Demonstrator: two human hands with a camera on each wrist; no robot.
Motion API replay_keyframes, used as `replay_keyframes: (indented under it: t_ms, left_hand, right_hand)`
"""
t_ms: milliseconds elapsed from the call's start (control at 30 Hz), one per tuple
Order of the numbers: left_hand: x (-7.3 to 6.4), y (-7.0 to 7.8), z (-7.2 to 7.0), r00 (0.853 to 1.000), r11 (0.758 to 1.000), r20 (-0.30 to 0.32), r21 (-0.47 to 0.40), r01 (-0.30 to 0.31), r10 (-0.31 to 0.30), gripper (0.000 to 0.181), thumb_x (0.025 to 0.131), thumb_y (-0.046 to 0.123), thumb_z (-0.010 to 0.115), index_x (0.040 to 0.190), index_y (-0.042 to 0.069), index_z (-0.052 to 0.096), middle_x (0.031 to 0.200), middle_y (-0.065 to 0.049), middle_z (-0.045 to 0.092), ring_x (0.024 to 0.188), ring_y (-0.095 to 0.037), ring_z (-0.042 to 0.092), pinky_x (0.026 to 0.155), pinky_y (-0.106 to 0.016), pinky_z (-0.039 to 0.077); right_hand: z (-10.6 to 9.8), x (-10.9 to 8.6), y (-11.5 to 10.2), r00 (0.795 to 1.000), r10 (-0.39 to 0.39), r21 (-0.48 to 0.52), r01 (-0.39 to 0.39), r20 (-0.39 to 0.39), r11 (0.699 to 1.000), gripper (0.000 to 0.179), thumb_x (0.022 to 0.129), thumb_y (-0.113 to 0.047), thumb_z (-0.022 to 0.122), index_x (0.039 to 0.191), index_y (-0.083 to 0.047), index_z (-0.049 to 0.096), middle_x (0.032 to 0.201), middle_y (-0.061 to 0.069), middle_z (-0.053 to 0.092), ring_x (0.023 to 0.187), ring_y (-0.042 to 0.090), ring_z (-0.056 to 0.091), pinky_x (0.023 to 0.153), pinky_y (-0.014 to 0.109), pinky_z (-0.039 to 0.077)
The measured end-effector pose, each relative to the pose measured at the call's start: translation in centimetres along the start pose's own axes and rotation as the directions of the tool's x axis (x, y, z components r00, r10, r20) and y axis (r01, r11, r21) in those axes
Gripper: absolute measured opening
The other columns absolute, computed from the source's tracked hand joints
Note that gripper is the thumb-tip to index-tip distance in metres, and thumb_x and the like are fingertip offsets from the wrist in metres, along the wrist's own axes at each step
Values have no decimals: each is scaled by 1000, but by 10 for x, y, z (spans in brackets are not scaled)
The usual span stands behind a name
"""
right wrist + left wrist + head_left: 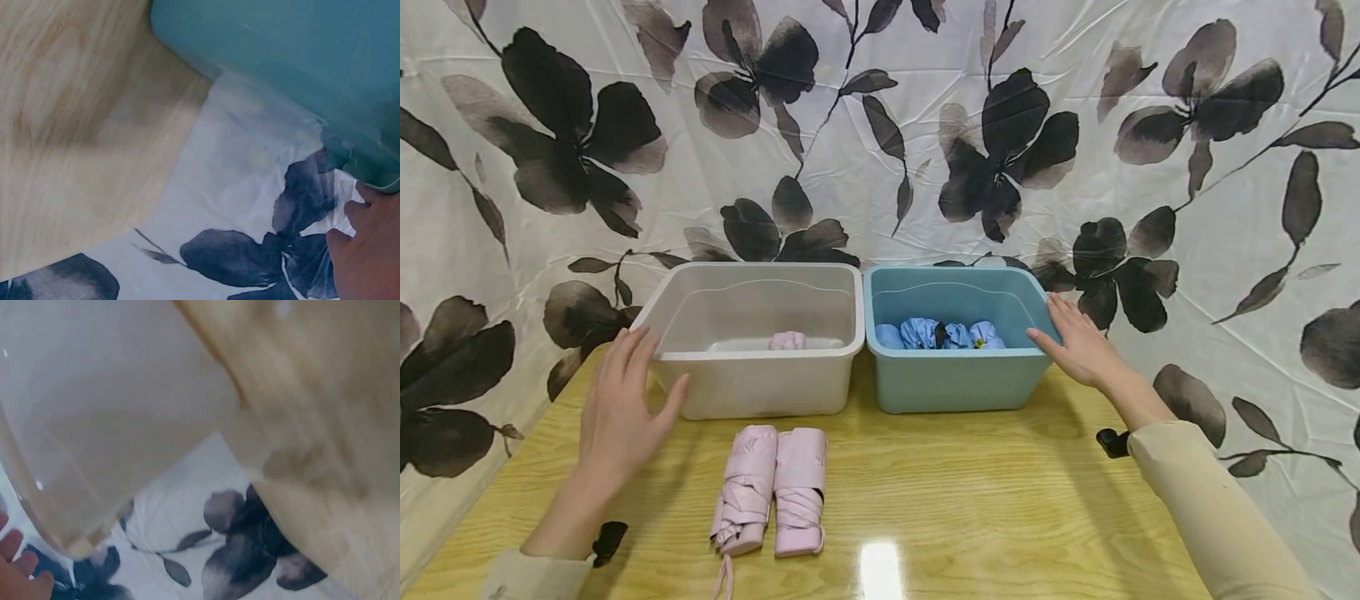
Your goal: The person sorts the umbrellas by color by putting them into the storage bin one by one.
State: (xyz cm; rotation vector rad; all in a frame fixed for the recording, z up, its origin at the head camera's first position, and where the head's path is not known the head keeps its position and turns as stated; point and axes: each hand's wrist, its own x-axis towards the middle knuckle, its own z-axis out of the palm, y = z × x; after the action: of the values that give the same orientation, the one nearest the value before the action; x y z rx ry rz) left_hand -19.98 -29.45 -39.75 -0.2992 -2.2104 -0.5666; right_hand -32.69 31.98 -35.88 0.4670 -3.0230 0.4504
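Observation:
My left hand (625, 408), fingers straight and thumb apart, is at the left end of a white plastic bin (760, 392). Whether it touches the bin is hard to tell. One pink bundle (787, 340) lies inside that bin. On the right, my right hand (1086, 346) rests with extended fingers at the right rim of a blue plastic bin (955, 387). In the right wrist view, the fingers (356, 215) are by the bin's outer side. Several blue folded umbrellas (920, 332) lie in the blue bin. Two pink folded umbrellas (799, 492) lie side by side before the white bin.
Both bins stand next to each other at the back of a wooden table (970, 500). Behind them hangs a white cloth (880, 50) with dark flowers, which also runs along both sides. A wrist strap (727, 577) trails from the left pink umbrella.

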Motion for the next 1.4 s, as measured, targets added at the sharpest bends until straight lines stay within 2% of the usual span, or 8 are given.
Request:
replay_keyframes:
  t_ms: [167,333,433,567,733,900,1233,1400]
  left_hand:
    - [-22,19,3,997,997,-73,-69,-42,37,54,88,25,65,133,-5,64,147,-24,54,130,-52,51,114,-54,41]
    - [-41,34,6,999,994,48,-112,-11,16,57,81,9,74,136,-2,64,147,-21,55,126,-49,54,93,-62,48]
    - [-49,42,9,987,993,162,-113,28,-9,60,81,8,78,139,0,62,146,-20,54,126,-48,55,88,-65,50]
    - [-56,50,14,938,992,341,-90,92,-56,61,88,17,79,144,2,58,148,-18,52,128,-47,55,90,-68,52]
    - [-62,50,21,846,986,522,-50,157,-108,68,96,35,74,150,1,51,154,-20,47,134,-49,52,100,-70,49]
    - [-66,47,30,762,981,633,-18,191,-137,77,99,50,68,153,-2,47,155,-23,46,136,-49,51,103,-69,47]
    - [-60,41,41,659,956,731,-32,292,-177,92,94,57,71,156,-3,40,150,-31,48,132,-55,51,101,-71,48]
    - [-56,37,49,648,933,744,-99,346,-161,92,90,48,79,152,-9,42,146,-37,48,133,-56,49,107,-70,44]
  right_hand:
    - [-1,0,-2,1000,-21,9,21,-8,1000,87,109,-57,37,164,4,10,173,23,5,158,47,1,127,65,6]
    - [-1,-1,-3,999,-30,18,30,-11,999,86,109,-55,39,163,6,12,172,25,6,158,48,1,125,67,8]
    - [-1,-2,-3,1000,-29,19,29,-12,999,86,109,-55,39,163,6,12,172,25,6,158,48,1,125,68,8]
    - [-2,-4,-3,1000,-23,21,23,-12,1000,86,109,-55,39,163,7,12,172,25,7,158,48,1,124,69,8]
    - [-2,-3,-3,1000,-23,25,23,-11,999,86,110,-55,39,163,7,12,172,26,6,158,48,2,124,70,8]
    - [0,-1,-2,1000,-19,23,19,-4,1000,86,110,-55,38,163,6,11,172,26,5,158,48,1,124,70,9]
    - [1,-1,-1,1000,-13,24,13,-5,1000,86,109,-56,38,164,5,10,173,24,4,158,47,0,124,70,8]
    - [1,-1,-1,1000,-6,29,6,-5,1000,87,109,-56,37,164,5,10,173,24,5,158,47,0,124,70,7]
